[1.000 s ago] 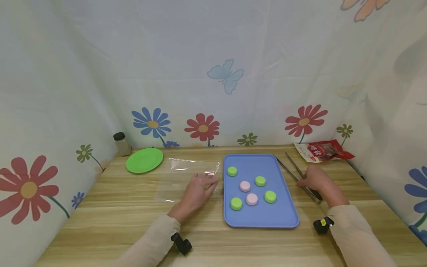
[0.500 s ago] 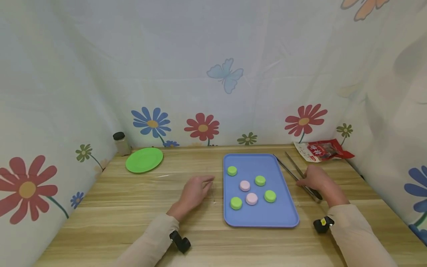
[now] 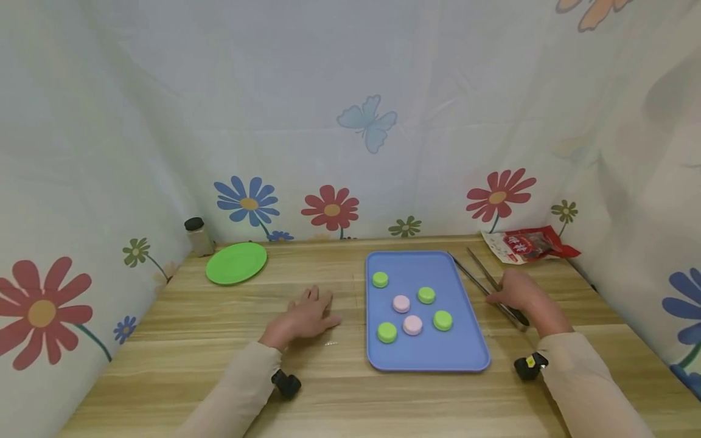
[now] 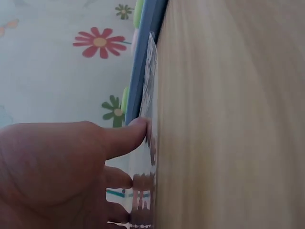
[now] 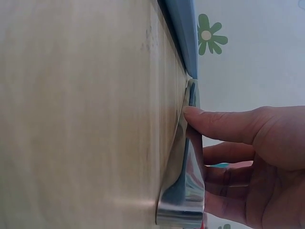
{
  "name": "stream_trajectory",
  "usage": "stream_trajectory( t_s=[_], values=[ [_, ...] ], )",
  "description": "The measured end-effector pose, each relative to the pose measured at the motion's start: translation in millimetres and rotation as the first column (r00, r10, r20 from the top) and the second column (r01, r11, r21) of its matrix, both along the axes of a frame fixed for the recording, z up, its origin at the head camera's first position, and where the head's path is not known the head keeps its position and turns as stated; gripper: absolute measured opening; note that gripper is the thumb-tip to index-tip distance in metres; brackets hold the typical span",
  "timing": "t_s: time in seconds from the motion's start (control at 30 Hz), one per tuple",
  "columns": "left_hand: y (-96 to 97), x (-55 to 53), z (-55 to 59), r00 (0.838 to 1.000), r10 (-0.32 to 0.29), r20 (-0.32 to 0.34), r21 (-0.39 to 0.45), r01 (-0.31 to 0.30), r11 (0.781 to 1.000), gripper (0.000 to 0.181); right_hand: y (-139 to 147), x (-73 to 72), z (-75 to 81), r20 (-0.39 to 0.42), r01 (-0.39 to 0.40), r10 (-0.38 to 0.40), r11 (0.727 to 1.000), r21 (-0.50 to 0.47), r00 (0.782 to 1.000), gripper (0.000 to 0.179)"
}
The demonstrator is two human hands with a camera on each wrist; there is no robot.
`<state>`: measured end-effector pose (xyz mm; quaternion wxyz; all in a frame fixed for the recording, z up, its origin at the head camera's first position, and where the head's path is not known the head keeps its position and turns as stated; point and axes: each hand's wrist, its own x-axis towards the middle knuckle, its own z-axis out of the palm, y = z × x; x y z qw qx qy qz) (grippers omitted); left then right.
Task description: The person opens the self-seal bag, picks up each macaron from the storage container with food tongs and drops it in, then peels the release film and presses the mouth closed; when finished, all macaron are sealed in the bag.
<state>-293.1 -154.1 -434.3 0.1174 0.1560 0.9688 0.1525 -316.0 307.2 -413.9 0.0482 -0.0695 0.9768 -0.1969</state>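
Note:
My left hand rests with spread fingers on a clear plastic sheet or bag, left of the blue tray. In the left wrist view, the thumb and fingertips touch the shiny clear plastic lying on the tabletop. On the tray sit several green macaron-like rounds and two pink ones. To the right of the tray, my right hand grips metal tongs lying on the table, their arms spread apart toward the back. The right wrist view shows the thumb against the tongs' bent end.
A green plate lies at the back left, beside a jar with a black lid. At the back right is a red and white snack packet. A flower-printed curtain encloses the wooden table.
My left hand has drawn back to the left and toward me, its fingers now spread flat; the clear plastic has moved with it. My right hand and the tongs stay put.

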Motion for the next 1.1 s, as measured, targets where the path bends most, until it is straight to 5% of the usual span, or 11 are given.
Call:
stream_trajectory(
  t_s=[0.37, 1.1],
  values=[
    [8.1, -14.6, -10.0, 1.000, 0.005, 0.013, -0.014, -0.005, 1.000, 0.082, 0.0, -2.9, -0.6, 0.023, 0.014, -0.014, 1.000, 0.016, 1.000, 0.047],
    [14.9, -16.0, -10.1, 0.993, -0.114, 0.032, 0.123, 0.109, 0.986, 0.079, 0.6, -0.8, 1.9, 0.060, 0.027, -0.028, 1.000, 0.009, 0.998, 0.043]
  ],
)
